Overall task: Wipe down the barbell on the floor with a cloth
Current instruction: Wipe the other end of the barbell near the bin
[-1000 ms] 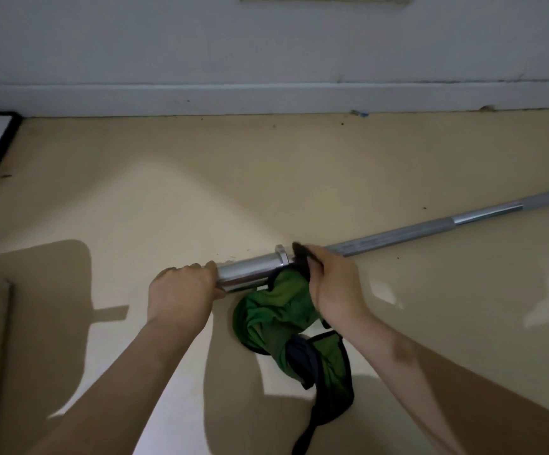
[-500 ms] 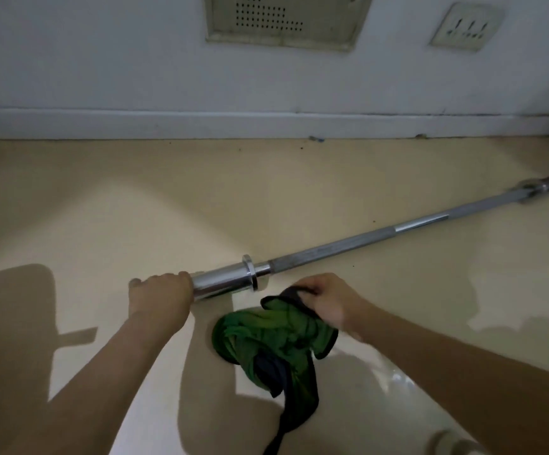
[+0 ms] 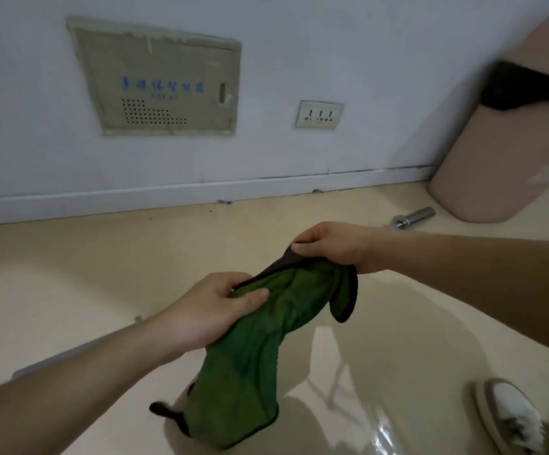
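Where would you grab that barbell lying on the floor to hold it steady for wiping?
Probably its far chrome sleeve, taken from above with the fingers wrapped round it: it is round and lies flat on the floor. The pink bin stands close beside it, so come from the near side.

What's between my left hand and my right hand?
Head view: the green cloth with black trim spans from left hand to right hand, both gripping it.
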A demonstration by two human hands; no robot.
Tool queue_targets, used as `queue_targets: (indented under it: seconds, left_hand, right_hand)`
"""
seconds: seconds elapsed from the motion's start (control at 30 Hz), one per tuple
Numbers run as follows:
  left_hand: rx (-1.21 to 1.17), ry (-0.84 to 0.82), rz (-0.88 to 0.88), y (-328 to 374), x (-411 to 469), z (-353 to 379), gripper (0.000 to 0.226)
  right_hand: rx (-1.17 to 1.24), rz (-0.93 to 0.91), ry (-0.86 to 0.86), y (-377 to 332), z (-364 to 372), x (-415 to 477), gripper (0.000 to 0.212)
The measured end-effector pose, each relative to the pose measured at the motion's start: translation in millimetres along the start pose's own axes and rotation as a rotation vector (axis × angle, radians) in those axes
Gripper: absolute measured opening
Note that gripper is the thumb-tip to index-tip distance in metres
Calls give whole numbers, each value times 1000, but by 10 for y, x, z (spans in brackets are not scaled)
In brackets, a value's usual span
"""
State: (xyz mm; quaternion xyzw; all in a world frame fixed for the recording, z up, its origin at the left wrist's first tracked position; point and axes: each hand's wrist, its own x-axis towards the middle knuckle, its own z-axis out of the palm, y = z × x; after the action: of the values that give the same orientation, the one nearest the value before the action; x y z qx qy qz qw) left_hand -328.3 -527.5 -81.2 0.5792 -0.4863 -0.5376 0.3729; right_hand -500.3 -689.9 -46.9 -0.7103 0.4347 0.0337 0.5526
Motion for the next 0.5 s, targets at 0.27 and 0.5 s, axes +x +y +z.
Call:
queue_targets:
  seconds: [0.27,0.5]
  left_hand:
    - [215,-9,-10,688,918,1101,27]
    - [183,204,135,1334,2200,2424,37]
  right_hand:
    - [224,-54,-269,1098,-1478,-544,23]
    - [-64,-132,-68,2094,-2642,-876,60]
